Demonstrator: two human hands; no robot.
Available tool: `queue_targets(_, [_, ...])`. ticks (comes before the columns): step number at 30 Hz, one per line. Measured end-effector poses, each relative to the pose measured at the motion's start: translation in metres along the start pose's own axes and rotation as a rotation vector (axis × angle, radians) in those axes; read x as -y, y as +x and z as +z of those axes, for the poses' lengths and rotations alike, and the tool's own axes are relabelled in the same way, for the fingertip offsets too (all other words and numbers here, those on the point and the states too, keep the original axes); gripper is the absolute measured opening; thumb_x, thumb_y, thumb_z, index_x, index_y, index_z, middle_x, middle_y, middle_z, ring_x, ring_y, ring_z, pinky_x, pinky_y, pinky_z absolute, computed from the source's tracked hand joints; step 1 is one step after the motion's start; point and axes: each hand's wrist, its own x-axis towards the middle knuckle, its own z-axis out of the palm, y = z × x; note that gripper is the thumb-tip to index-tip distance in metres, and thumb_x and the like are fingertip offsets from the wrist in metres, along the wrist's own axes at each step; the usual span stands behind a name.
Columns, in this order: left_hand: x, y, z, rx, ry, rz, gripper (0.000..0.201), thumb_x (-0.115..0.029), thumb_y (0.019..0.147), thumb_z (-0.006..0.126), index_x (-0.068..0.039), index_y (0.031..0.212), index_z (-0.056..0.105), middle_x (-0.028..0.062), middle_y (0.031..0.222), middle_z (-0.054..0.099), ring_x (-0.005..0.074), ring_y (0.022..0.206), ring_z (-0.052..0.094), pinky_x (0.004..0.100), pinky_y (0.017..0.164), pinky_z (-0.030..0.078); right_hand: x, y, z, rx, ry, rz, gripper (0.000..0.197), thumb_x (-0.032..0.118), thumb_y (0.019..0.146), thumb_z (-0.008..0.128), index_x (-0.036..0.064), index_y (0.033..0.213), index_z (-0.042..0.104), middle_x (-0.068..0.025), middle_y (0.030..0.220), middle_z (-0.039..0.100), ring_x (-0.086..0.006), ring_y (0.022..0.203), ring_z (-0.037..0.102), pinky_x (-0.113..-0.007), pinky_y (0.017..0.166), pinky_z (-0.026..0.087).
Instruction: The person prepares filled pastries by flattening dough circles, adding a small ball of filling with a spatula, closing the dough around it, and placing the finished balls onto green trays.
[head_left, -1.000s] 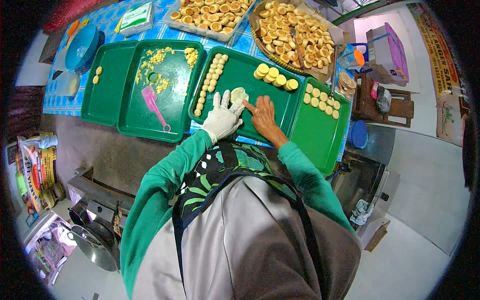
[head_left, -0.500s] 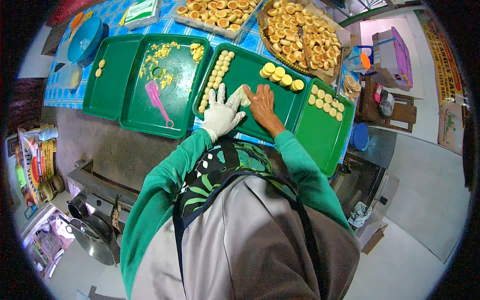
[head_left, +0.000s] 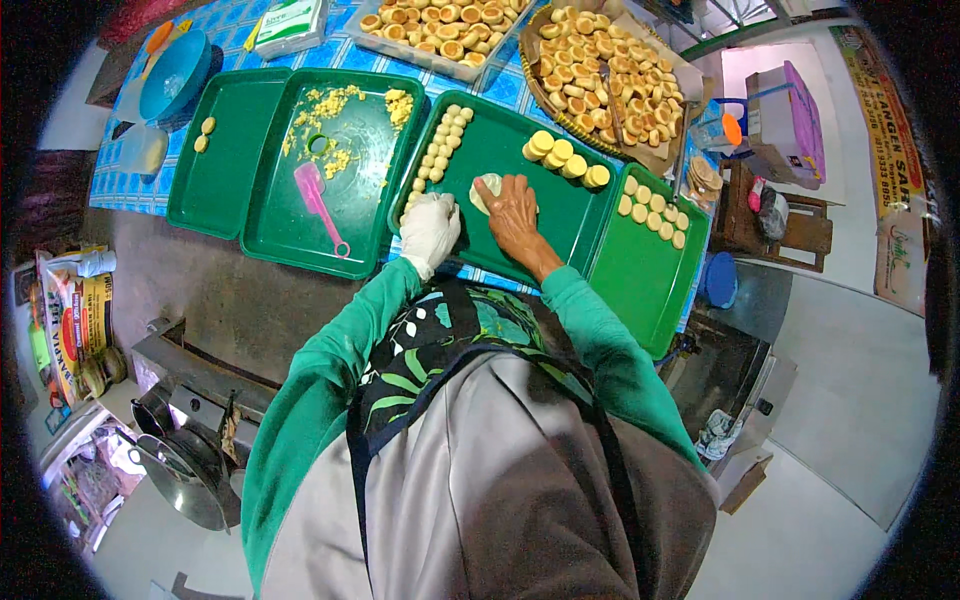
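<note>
Your bare right hand is touching a flat, pale dough piece on a green tray; your gloved left hand is resting, curled, by the dough balls. Yellow discs are sitting in stacks near the tray's far edge.

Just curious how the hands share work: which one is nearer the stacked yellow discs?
Right. The bare right hand, touching a flat dough piece, is left and nearside of the stacked yellow discs; the gloved left hand is farther left, by the dough balls.
</note>
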Motion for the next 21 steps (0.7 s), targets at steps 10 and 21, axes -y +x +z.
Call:
queue_targets(10, [-0.017,0.013,0.004,0.044,0.032,0.013,0.010,-0.014,0.083,0.062,-0.004,0.083,0.063,0.0179,0.087,0.062,0.0375,0.089,0.060,0.0492,0.075,0.050,-0.014,0.013,-0.016,-0.253,0.208,0.062,0.047,0.007,0.074,0.066,0.0205,0.119,0.068,-0.0135,0.098,0.054,-0.0330,0.097,0.048,-0.045,0.075,0.041])
queue_targets(21, [-0.025,0.021,0.028,0.013,-0.168,-0.177,0.019,-0.021,0.078,0.069,-0.003,0.084,0.070,0.0187,0.087,0.066,0.0376,0.089,0.063,0.0459,0.078,0.051,-0.111,0.053,-0.040,-0.066,0.090,0.139,0.052,0.013,0.071,0.079,0.0213,0.121,0.067,-0.0175,0.123,0.051,-0.0387,0.116,0.043,-0.054,0.095,0.036])
